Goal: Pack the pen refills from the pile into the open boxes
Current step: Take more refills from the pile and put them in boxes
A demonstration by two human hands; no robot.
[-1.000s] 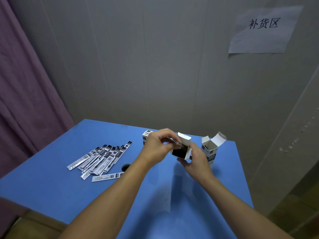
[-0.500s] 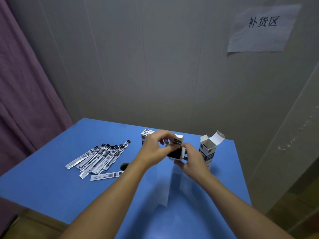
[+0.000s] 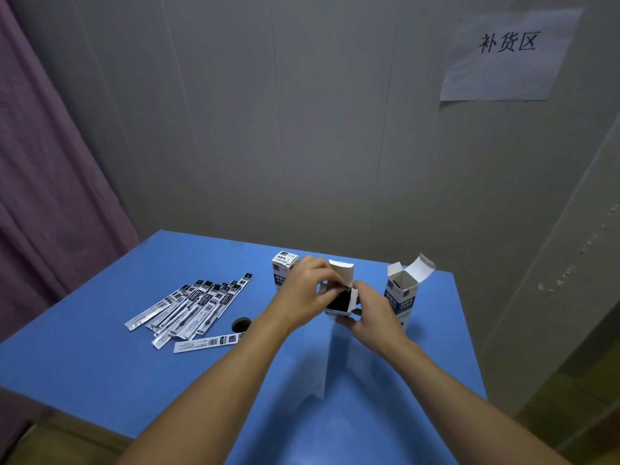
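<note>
The blue table (image 3: 100,364) offered open room in front, but the spare open box (image 3: 401,297) stood just beside the right hand (image 3: 372,313), where a careless elbow-out move could have toppled it toward the far edge. Both hands' fingers curled around the held box (image 3: 342,297), the left hand (image 3: 302,293) pinching at its flap, which risked crushing it. The pen refills (image 3: 191,307) lay piled well to the left.

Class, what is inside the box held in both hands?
The held box shows a dark inside under its raised flap; the left hand covers part of the opening, so individual refills cannot be made out.
</note>
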